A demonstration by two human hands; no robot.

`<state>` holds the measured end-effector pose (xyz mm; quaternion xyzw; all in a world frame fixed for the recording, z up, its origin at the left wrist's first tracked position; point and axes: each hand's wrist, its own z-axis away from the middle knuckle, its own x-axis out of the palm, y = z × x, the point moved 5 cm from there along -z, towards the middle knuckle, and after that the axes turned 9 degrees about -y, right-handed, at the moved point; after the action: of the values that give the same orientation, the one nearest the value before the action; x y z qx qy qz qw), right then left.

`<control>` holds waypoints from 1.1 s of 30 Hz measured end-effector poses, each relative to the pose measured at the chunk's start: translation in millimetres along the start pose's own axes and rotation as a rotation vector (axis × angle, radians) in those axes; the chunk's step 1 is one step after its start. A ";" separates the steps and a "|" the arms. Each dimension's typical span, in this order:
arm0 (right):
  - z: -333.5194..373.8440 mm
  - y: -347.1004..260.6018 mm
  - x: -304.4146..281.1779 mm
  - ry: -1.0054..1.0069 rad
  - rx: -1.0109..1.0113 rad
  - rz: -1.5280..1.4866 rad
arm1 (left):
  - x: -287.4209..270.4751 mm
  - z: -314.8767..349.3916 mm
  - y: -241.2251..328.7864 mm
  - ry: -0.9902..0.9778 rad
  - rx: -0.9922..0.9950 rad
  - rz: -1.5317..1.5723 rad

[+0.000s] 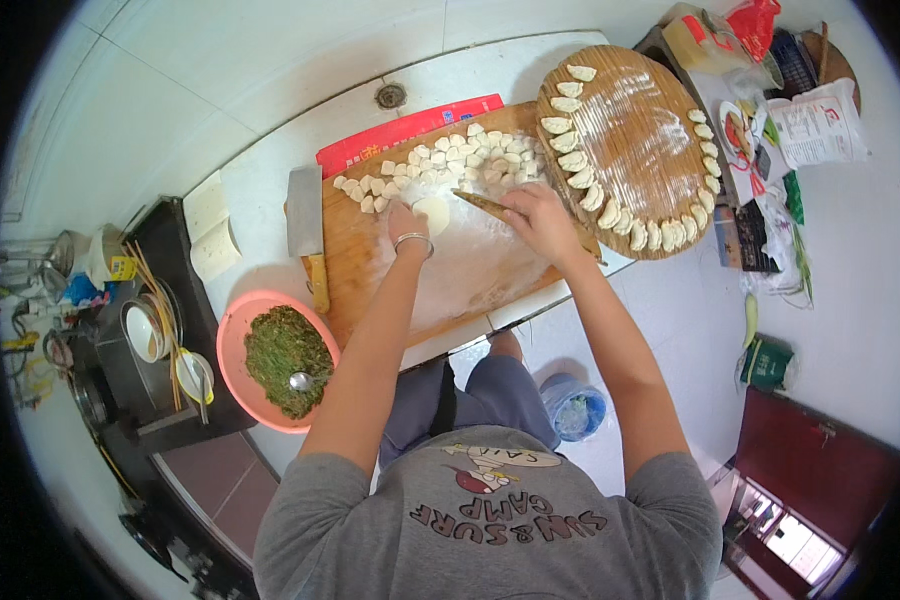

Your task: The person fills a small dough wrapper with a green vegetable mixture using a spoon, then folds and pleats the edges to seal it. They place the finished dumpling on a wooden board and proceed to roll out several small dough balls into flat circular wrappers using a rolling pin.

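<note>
A round, flat dough wrapper (434,212) lies on the floured wooden board (355,290). At its left edge, my left hand (406,222) is closed, its fingers pinching the rim. My right hand (542,220) is wrapped around one end of a thin wooden rolling pin (478,203), whose tapered tip points toward the wrapper. Many small dough pieces (455,155) are spread along the far part of the board, dusted with flour. A pink bowl (232,345) of chopped green filling (285,355) sits left of my left forearm, a spoon (301,381) resting in it.
A cleaver (305,215) lies at the board's left edge. Folded dumplings (563,125) ring a round wooden board (640,130) at far right. A red packet (400,135) lies behind the board. A blue bin (575,408) stands on the floor. Bowls (145,330) and chopsticks sit at far left.
</note>
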<state>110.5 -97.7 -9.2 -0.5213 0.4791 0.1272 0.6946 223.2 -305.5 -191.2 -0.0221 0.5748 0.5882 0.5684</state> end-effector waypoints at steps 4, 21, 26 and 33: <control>28.5 -24.6 24.8 0.071 0.056 -0.056 | -10.9 3.4 5.9 -0.004 0.232 0.019; 111.5 -173.1 220.0 -0.280 0.139 -0.689 | -200.7 211.7 -98.5 -0.255 0.062 1.557; 114.0 -216.0 270.7 -0.339 0.182 -0.780 | -266.5 256.5 -171.4 -0.166 0.010 1.604; 99.4 -234.9 305.0 -0.135 0.456 -1.289 | -309.0 283.0 -241.1 -0.147 -0.013 1.698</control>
<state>477.5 -211.6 -111.4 -0.5340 0.0437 -0.3832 0.7524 677.2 -379.8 -42.5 0.4516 0.3548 0.8181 -0.0297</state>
